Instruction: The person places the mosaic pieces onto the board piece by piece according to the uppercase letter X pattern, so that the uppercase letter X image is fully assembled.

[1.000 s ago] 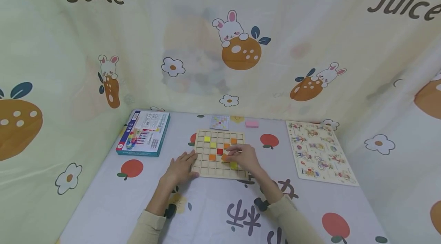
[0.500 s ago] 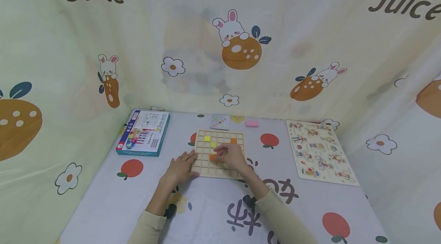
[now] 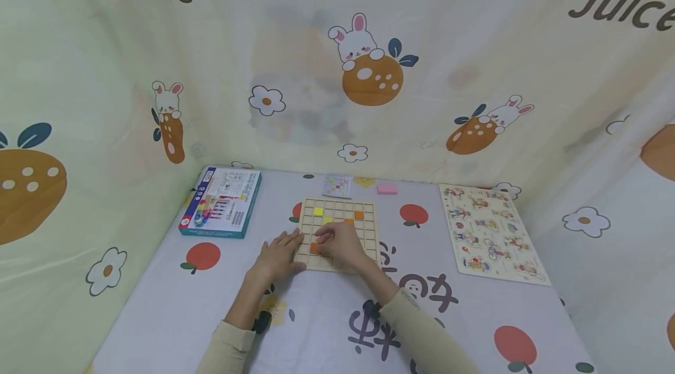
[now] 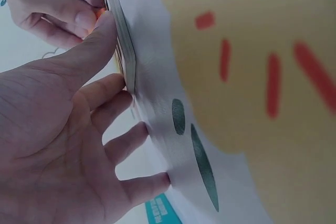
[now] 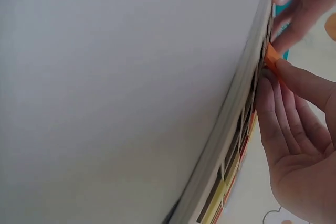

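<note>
A pale wooden grid board point(image 3: 369, 248) lies on the table with yellow tiles point(image 3: 319, 211) and orange tiles point(image 3: 358, 216) in some cells. My right hand point(image 3: 344, 245) is over its middle and pinches an orange tile point(image 5: 273, 59) between thumb and fingers, low over the grid or touching it. That hand hides several cells. My left hand point(image 3: 276, 258) rests at the board's left edge, fingers spread. In the left wrist view, the thumb point(image 4: 97, 43) of the left hand lies along the board's edge point(image 4: 125, 40), and its other fingertips touch the tablecloth.
A boxed set point(image 3: 220, 203) lies at the back left. Behind the board are a small pattern card point(image 3: 337, 186) and a pink block point(image 3: 387, 189). A picture puzzle board point(image 3: 493, 233) lies at the right. Printed curtains hang around the table.
My right hand has moved left across the board. An orange tile now shows under its fingertips, farther left and nearer the front than the orange tile seen there before. The left hand stays put.
</note>
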The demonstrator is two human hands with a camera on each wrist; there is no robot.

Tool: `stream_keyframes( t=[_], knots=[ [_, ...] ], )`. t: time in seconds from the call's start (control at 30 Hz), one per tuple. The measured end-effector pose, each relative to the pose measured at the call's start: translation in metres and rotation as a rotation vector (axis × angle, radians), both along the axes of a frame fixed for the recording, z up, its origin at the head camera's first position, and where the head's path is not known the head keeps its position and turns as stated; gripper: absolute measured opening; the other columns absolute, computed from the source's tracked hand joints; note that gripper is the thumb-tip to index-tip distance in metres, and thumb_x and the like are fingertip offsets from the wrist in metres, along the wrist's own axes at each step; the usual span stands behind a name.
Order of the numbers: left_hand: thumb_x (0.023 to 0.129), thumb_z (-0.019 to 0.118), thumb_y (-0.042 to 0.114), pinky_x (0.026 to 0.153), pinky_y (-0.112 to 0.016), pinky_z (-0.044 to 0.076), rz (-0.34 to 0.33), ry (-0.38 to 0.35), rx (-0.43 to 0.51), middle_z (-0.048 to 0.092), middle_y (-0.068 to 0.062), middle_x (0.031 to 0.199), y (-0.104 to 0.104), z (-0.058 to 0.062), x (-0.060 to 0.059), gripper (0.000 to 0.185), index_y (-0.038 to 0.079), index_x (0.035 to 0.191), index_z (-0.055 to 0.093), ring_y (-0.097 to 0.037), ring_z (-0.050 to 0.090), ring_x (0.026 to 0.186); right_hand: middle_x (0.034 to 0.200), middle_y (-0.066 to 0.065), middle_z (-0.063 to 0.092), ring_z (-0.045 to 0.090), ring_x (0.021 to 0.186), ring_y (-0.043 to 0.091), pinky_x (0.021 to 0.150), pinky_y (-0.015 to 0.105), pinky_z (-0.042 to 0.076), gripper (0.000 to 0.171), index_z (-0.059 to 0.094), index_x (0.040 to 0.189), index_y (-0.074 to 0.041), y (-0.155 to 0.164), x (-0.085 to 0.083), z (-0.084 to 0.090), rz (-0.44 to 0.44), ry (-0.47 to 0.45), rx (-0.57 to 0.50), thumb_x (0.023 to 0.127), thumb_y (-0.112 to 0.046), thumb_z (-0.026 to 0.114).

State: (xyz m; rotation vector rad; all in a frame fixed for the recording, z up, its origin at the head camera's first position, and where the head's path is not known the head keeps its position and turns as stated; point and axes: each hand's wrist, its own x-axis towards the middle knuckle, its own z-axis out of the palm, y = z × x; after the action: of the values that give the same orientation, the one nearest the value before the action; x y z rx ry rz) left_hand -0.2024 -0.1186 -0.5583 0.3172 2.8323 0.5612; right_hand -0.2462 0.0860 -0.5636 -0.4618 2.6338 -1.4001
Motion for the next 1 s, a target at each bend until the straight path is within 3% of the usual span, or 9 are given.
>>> stream_keyframes(
  t=[0.2, 0.63, 1.0],
  knots=[
    [0.093, 0.078, 0.041, 0.122, -0.072, 0.019, -0.001, -0.009, 0.009, 0.031, -0.005, 0.170, 0.002, 0.002, 0.001, 0.082, 0.015, 0.161, 0.041, -0.037, 0.024, 0.157, 0.083, -0.005, 0.073, 0.067, 0.073, 0.011, 0.065, 0.027, 0.058, 0.023, 0.079, 0.102, -0.012, -0.002, 0.003, 0.000, -0.021, 0.025, 0.046, 0.081, -0.003, 0.085],
    [0.093, 0.079, 0.041, 0.121, -0.074, 0.021, -0.011, 0.012, 0.002, 0.034, -0.006, 0.169, 0.002, 0.003, 0.000, 0.082, 0.013, 0.160, 0.043, -0.037, 0.027, 0.156, 0.087, -0.001, 0.076, 0.069, 0.075, 0.008, 0.069, 0.026, 0.060, 0.021, 0.079, 0.105, -0.008, -0.002, 0.003, 0.000, -0.013, 0.061, 0.080, 0.085, -0.003, 0.083],
    [0.092, 0.080, 0.042, 0.122, -0.071, 0.022, -0.005, 0.004, -0.008, 0.033, -0.003, 0.170, 0.004, 0.005, 0.003, 0.083, 0.015, 0.161, 0.042, -0.036, 0.026, 0.157, 0.089, -0.002, 0.077, 0.072, 0.082, 0.013, 0.077, 0.034, 0.063, 0.016, 0.079, 0.107, -0.007, 0.027, 0.004, 0.007, -0.124, 0.193, 0.066, 0.091, -0.011, 0.081]
  ],
)
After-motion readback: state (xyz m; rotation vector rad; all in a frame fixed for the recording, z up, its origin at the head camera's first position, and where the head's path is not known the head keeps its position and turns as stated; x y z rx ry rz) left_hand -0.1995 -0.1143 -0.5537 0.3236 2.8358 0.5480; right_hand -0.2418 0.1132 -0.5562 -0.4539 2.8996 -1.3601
